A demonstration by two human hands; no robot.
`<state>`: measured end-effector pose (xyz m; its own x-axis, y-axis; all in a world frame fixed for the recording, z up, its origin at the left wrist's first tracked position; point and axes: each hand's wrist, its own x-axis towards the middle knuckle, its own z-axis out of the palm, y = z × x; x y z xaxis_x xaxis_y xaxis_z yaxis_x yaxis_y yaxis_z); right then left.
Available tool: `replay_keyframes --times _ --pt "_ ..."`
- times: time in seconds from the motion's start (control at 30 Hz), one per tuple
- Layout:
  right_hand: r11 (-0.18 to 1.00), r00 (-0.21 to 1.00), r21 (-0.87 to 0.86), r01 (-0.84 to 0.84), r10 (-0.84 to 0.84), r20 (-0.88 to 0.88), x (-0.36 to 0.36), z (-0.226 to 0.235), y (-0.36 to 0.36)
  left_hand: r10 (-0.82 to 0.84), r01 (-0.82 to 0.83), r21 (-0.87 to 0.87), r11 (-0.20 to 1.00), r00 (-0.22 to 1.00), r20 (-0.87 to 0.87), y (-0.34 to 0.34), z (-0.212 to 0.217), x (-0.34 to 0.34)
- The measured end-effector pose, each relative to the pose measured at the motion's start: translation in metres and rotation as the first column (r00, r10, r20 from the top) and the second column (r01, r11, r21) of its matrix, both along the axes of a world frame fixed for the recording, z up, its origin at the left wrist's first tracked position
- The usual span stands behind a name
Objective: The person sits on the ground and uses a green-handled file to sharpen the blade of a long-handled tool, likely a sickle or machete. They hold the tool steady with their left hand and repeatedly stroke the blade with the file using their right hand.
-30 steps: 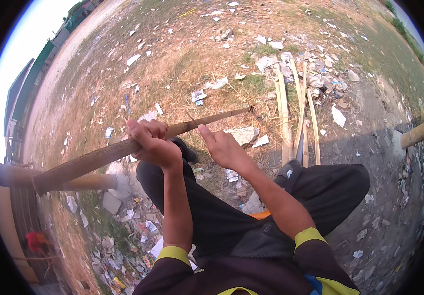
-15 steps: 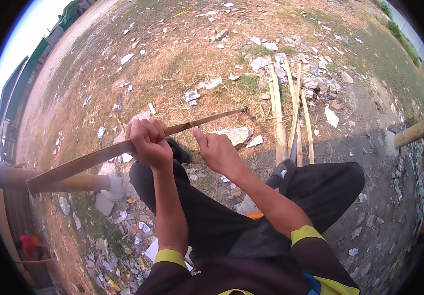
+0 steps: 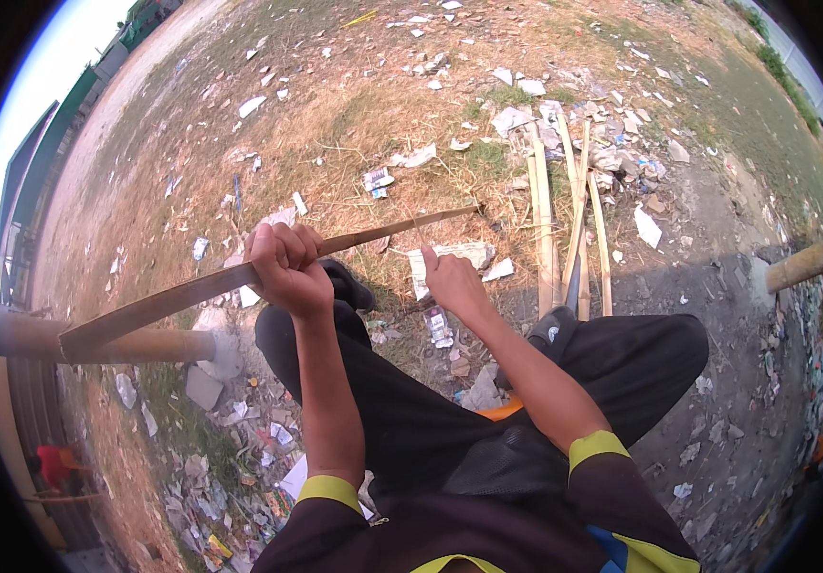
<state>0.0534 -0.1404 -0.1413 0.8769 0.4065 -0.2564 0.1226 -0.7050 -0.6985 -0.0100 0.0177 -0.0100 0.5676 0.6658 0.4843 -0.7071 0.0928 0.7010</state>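
Observation:
My left hand [image 3: 287, 269] is wrapped in a fist round a long, flat brown bamboo strip [image 3: 168, 304]. The strip slants across in front of my knees, its broad end low at the left and its narrow end reaching the dry grass. Just under the far half of the strip is my right hand [image 3: 453, 286], fingers curled in and thumb side up. A thin pale line, perhaps a sliver, shows between that hand and the strip. What the curled fingers hold is hidden.
Several pale split bamboo lengths [image 3: 543, 224] lie on the ground beyond my right shoe [image 3: 553, 330]. A thick bamboo pole [image 3: 149, 350] runs in at the left, another [image 3: 806, 264] at the right. Paper scraps and rubble litter the grass; a flat stone [image 3: 203, 390] lies by the left pole.
My right hand has moved to the right along the strip, toward its narrow end, and a little away from it. My left hand keeps its hold with hardly any shift.

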Motion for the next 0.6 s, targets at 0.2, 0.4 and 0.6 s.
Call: replay_keyframes --times 0.2,0.4,0.6 --pt "0.992 0.987 0.012 0.126 -0.124 -0.105 -0.013 -0.041 -0.028 -0.142 0.14 0.097 0.985 0.99 0.008 -0.005 0.005 0.009" --pt "0.966 0.975 0.129 0.222 -0.22 -0.031 0.022 -0.004 -0.065 -0.215 0.213 0.114 0.97 0.976 0.01 0.006 0.01 0.006" --pt "0.938 0.992 0.322 0.126 -0.113 -0.058 0.035 0.065 -0.07 -0.096 0.092 0.091 0.992 0.995 0.042 -0.005 0.049 -0.032"
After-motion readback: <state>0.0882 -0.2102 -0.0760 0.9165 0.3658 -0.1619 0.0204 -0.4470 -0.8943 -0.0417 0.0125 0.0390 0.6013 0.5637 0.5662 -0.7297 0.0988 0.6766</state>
